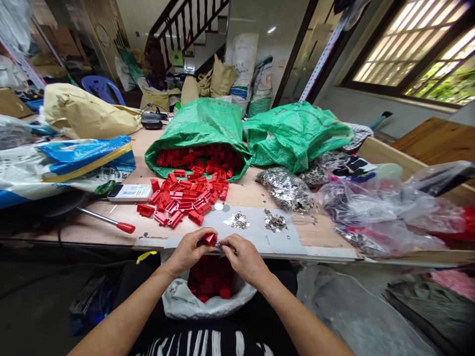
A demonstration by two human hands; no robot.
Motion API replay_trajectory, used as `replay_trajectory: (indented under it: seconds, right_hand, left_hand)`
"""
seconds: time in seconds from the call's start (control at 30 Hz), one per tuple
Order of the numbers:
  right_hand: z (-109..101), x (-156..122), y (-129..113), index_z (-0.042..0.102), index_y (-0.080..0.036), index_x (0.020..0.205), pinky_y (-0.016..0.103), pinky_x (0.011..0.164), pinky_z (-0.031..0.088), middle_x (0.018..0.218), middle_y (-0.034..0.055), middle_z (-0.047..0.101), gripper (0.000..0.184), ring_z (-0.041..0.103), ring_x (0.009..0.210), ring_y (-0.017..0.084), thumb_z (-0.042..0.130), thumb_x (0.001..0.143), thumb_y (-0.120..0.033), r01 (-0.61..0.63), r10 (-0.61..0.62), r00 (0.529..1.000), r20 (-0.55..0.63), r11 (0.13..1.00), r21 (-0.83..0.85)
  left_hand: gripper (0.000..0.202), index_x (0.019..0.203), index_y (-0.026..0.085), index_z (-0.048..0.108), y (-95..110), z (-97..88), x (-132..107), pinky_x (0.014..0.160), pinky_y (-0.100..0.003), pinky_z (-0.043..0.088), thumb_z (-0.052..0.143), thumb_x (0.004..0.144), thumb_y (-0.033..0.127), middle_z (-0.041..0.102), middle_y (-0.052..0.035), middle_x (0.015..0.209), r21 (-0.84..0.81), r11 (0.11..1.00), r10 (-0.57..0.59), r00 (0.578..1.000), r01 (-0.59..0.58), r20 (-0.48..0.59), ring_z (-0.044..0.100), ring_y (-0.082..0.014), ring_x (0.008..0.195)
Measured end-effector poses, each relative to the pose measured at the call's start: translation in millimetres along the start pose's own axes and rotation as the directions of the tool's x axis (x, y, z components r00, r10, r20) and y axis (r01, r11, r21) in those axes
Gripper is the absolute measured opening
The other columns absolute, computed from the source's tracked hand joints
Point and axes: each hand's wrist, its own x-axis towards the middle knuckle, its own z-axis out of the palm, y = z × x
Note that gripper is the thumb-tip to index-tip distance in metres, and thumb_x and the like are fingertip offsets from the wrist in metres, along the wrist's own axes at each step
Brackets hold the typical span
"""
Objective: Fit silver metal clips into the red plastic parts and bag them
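My left hand is closed around a red plastic part, its end turned to the right. Close beside it, my right hand pinches a thin metal-tipped tool whose tip meets the red part; its exact kind is too small to make out. Below both hands, an open white sack on the lap holds more red parts. Ahead on the table lies a loose heap of red plastic parts. Two small piles of metal pieces, one silvery and one darker, rest on a grey mat.
An open green sack spills red parts; another green sack lies beside it. Bagged metal pieces and clear plastic bags are at right. At left are a white box, a red-tipped lever and a blue-white bag.
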Motion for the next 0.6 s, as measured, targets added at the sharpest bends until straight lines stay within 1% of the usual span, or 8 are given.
replay_trajectory:
  seconds: [0.17,0.33,0.43,0.6]
  right_hand:
    - [3.8,-0.3,-0.6,0.064,-0.021,0.094,0.027,0.077,0.046,0.092,0.0039,0.063,0.016,0.061,0.086,0.016,0.051,0.088,-0.014,0.013,-0.012,1.000,0.018,0.997,-0.070]
    - [6.0,-1.1,-1.7,0.063,-0.022,0.096,0.028,0.079,0.047,0.094,0.0041,0.063,0.019,0.062,0.088,0.017,0.048,0.089,-0.012,0.015,-0.010,0.999,0.039,0.992,-0.122]
    - [6.2,-1.4,-1.3,0.063,-0.022,0.096,0.028,0.079,0.048,0.094,0.0043,0.062,0.019,0.062,0.088,0.017,0.047,0.090,-0.012,0.017,-0.012,0.999,0.046,0.992,-0.123]
    - [4.1,-2.1,2.1,0.062,-0.022,0.095,0.028,0.077,0.049,0.094,0.0046,0.063,0.018,0.062,0.087,0.018,0.048,0.090,-0.013,0.027,-0.024,0.999,0.046,0.997,-0.073]
  left_hand:
    - [0.033,0.108,0.021,0.062,-1.2,0.4,0.1,0.087,-0.032,0.046,0.064,0.075,0.019,0.070,-0.0031,0.100,0.000,1.000,-0.005,1.000,0.005,-0.012,0.062,-0.0184,0.092]
    - [0.035,0.109,0.022,0.063,-2.2,2.7,0.2,0.088,-0.033,0.047,0.064,0.074,0.017,0.071,-0.0034,0.101,0.005,1.000,-0.014,0.999,0.014,-0.036,0.064,-0.0192,0.094]
    - [0.036,0.109,0.022,0.063,-2.9,3.6,0.0,0.089,-0.032,0.047,0.064,0.074,0.017,0.071,-0.0035,0.103,0.008,1.000,-0.011,0.999,0.011,-0.039,0.064,-0.0193,0.095]
    - [0.036,0.110,0.023,0.063,-3.3,2.9,-0.6,0.086,-0.031,0.048,0.062,0.075,0.016,0.071,-0.0032,0.102,-0.005,1.000,0.000,1.000,0.000,-0.021,0.064,-0.0191,0.094]
